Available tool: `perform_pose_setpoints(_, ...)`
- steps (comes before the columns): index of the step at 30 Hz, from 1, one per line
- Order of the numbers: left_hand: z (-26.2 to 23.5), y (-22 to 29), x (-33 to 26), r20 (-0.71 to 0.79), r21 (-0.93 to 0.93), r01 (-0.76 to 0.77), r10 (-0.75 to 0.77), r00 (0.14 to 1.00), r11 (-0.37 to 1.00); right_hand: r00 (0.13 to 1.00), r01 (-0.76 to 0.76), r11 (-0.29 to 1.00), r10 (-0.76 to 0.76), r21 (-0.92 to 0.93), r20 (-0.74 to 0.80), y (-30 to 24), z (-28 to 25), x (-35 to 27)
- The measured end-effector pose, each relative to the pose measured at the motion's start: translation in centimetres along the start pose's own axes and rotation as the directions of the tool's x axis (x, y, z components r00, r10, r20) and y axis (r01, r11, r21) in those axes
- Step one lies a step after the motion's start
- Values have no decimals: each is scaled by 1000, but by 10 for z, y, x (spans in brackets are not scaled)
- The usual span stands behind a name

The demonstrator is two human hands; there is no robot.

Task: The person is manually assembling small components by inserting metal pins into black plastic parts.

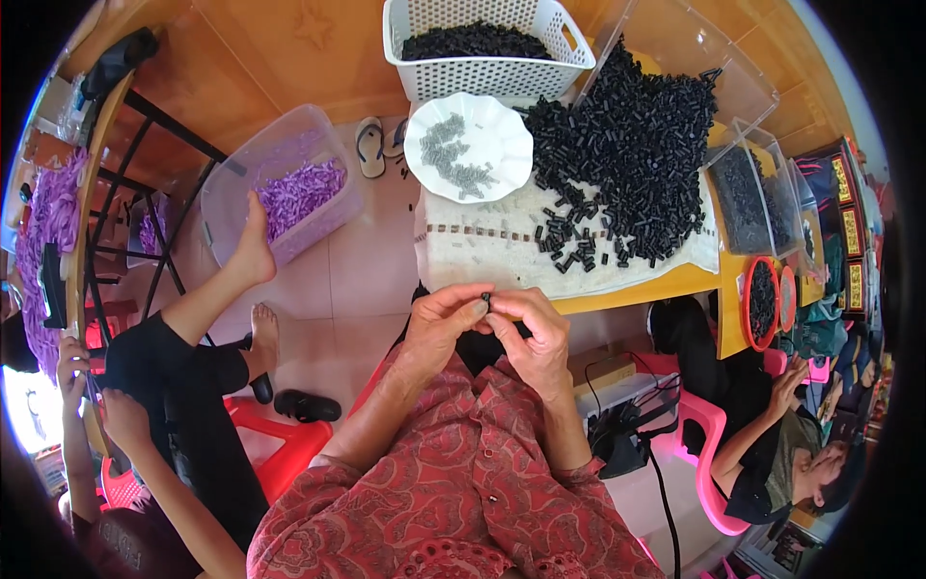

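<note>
Small black part (486, 302) sits pinched between both hands at the table's near edge, above the lap. Left hand (439, 323) closes thumb and forefinger on it from the left; right hand (533, 333) closes fingertips on it from the right. The hands touch at the part. Whether it's one piece or two being mated: cannot tell, too small.

Just beyond the hands: pale cloth (482, 246) on the table (666, 282), with loose black parts scattered on it. Big pile (627, 164) of the same parts further out, right of centre. White scalloped plate (470, 147) holds small grey pieces. White basket (482, 43) behind the plate, filled with black parts.

Left, on the floor: clear tub (280, 188) of purple pieces, another person's bare foot (253, 253) resting on its rim.
</note>
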State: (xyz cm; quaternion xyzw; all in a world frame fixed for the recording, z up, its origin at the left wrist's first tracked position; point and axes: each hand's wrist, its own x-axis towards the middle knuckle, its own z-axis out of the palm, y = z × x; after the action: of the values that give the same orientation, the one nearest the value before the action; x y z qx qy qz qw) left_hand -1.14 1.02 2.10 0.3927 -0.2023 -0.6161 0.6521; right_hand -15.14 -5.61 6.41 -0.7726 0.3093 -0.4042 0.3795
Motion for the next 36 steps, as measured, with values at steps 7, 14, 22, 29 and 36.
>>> perform_pose_setpoints(7, 3, 16, 17, -133, -14, 25, -27, 991, 1000, 995, -89, 995, 87, -42, -56, 3, -3, -2)
perform_pose_setpoints(14, 27, 86, 123, -134, 195, -88, 115, 984, 977, 996, -79, 996, 77, -46, -50, 14, -2, -8)
perform_pose_setpoints(22, 55, 171, 236, -43, 280, -292, 316, 948, 915, 990, -125, 992, 123, -19, -70, 9, -5, -10)
perform_pose_setpoints(29, 39, 112, 138, -56, 603, -175, 260, 964, 779, 981, -154, 985, 144, -73, -127, 29, -12, -18)
perform_pose_setpoints(36, -1, 51, 64, 114, 894, -269, 397, 910, 359, 957, -245, 969, 236, -30, -169, 30, -10, -17)
